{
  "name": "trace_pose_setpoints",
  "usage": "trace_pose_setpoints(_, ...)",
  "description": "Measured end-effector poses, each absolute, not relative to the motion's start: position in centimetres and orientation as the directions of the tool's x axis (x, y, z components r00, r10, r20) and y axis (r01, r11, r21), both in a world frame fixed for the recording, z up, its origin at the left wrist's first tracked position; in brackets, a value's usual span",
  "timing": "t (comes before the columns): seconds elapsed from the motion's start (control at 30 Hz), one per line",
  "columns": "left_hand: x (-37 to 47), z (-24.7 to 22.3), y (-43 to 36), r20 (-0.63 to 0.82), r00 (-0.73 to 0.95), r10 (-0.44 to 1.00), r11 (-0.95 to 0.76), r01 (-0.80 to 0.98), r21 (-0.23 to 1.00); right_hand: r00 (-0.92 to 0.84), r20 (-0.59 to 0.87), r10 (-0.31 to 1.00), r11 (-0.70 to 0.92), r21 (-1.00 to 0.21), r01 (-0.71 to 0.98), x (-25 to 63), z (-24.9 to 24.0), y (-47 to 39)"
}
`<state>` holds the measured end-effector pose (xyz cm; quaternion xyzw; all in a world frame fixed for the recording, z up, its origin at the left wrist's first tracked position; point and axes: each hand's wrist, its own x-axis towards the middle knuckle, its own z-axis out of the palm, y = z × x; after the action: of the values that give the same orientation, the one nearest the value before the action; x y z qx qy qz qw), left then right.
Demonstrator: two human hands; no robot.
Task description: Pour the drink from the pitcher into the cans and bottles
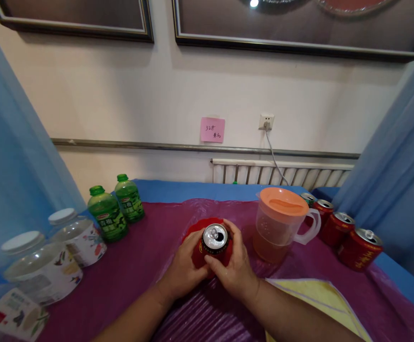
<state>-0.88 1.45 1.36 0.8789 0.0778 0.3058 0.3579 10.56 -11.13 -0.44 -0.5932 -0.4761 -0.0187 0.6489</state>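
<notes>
Between my two hands is a red drink can [214, 240], upright, its silver top facing up with the mouth hole open. My left hand [187, 261] wraps around its left side. Around the right side curl the fingers of my right hand [236, 266], with the thumb across the front. A red round thing [196, 225] shows partly behind and under the can; most of it is hidden by my hands. Just to the right stands a clear pitcher [274, 228] with an orange lid and amber liquid inside.
Two green bottles [108, 213] and two white-lidded clear jars [43, 268] line the left side. Several cans [360, 249] stand at the right behind the pitcher's handle. A yellow cloth [310, 299] lies near my right forearm on the purple plastic sheet [164, 218].
</notes>
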Motion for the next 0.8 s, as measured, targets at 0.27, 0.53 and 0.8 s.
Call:
trace_pose_setpoints(0.27,-0.6,1.6,1.4,0.445,0.763,0.468,-0.7,0.012,0.714,0.503,0.66,0.558,0.284,-0.721,0.632,10.6,-0.6,-11.0)
trace_pose_setpoints(0.53,-0.1,1.0,2.7,0.437,0.679,0.59,-0.655,0.086,0.75,0.383,0.777,0.499,0.225,-0.543,0.809,9.0,1.6,-12.9)
trace_pose_setpoints(0.8,0.1,0.7,2.7,0.458,0.663,0.592,-0.672,0.093,0.734,0.33,0.809,0.487,0.19,-0.467,0.864,15.0,5.5,-20.9)
